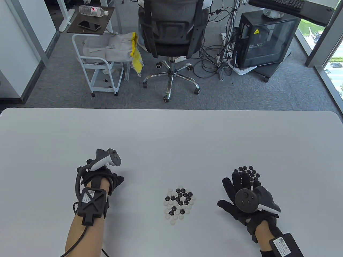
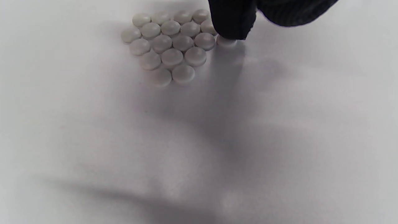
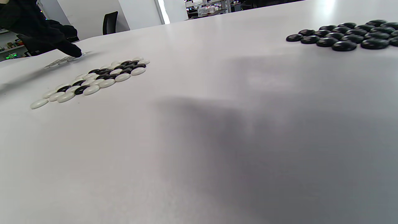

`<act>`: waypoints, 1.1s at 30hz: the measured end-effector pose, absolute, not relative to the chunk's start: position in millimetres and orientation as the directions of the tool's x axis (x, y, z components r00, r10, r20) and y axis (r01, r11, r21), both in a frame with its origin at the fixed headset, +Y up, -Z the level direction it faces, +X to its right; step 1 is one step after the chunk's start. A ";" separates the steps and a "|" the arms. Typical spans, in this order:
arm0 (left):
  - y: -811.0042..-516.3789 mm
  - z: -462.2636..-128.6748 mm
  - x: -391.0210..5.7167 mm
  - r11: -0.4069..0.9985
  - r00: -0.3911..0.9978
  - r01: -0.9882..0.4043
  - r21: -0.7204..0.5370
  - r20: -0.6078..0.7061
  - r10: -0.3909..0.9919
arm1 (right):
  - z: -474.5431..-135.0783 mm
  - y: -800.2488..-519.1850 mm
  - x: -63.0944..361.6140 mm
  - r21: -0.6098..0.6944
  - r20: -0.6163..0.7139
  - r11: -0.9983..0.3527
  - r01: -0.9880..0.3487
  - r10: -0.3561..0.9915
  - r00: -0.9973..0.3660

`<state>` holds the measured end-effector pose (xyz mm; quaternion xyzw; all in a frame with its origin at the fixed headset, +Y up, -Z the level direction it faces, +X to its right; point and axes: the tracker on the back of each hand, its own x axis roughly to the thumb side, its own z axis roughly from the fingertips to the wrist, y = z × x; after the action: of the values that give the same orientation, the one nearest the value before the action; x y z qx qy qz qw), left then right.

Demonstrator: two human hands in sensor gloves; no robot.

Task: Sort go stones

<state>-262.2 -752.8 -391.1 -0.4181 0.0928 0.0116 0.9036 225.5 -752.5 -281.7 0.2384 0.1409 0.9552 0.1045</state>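
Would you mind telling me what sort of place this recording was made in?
Most likely an office or lab workspace: beyond the white table stand a mesh office chair on castors, a black computer tower with tangled cables, and a small white cart.

Mixed black-and-white stones (image 1: 179, 202) mid-table, black cluster (image 1: 249, 172) right, white cluster (image 2: 169, 46) left.

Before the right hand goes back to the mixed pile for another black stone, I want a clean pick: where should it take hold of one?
Probably a black stone on the mixed pile's right rim, such as the one at. The stones are low and lens-shaped and lie flat, so pinch its edges from above with thumb and forefinger of the right hand, coming from the open right side.
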 end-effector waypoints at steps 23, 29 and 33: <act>-741.9 -373.3 -87.9 0.691 0.902 0.119 -0.713 0.369 0.225 | -282.0 -751.6 226.3 0.315 0.423 -0.939 -0.137 0.269 -0.865; -768.2 -374.2 -59.9 0.664 0.879 0.170 -0.728 0.416 0.232 | -282.4 -751.5 228.1 0.314 0.421 -0.939 -0.142 0.272 -0.865; -778.0 -379.5 -59.0 0.653 0.896 0.185 -0.735 0.399 0.195 | -282.2 -751.0 230.9 0.313 0.418 -0.939 -0.145 0.274 -0.866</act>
<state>-59.0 -778.0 -379.5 -0.4166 -0.2280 0.0027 0.8800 230.9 -751.0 -282.2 0.2344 0.1366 0.9562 0.1095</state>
